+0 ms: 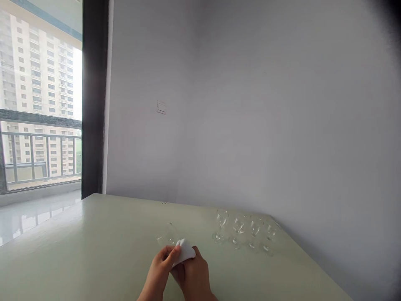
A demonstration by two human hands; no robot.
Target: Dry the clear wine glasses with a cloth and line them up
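A clear wine glass [166, 238] is tilted in front of me, its bowl pointing away and to the left. My left hand [163, 261] is closed around the lower part of the glass, with the thumb against a white cloth [186, 252]. Fingers of my right hand [196, 269] are wrapped round the cloth, which lies against the glass. Both hands are close together above the table, and the stem and foot of the glass are hidden by the cloth and fingers.
Several clear stemmed glasses, among them a leftmost one [222, 218], stand upright in a row at the right of the pale green table [94, 242]. A grey wall [238, 125] with a switch [161, 107] rises behind. At left is a window with a railing [46, 146].
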